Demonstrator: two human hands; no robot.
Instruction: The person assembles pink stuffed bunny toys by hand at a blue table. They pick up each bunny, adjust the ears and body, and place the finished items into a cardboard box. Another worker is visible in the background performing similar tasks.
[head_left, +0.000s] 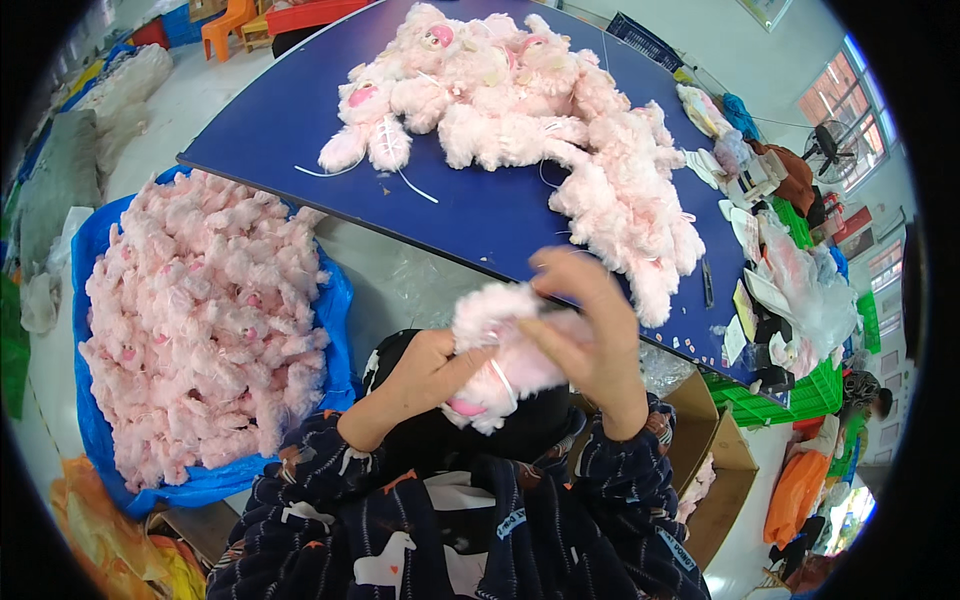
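Over my lap I hold a fluffy pink plush toy with a bright pink patch at its lower end and a thin white strip across it. My left hand is closed on the toy's left side, its thumb lying over the fur. At the toy's upper right, my right hand has its thumb against the fur and its fingers bent, slightly blurred by motion. A heap of similar pink plush toys lies on the blue table, some with white strips trailing from them.
To my left stands a blue-lined container piled with pink plush pieces. An open cardboard box is by my right side, near a green crate. A dark slim tool lies near the table's right edge. Bags and a fan are farther right.
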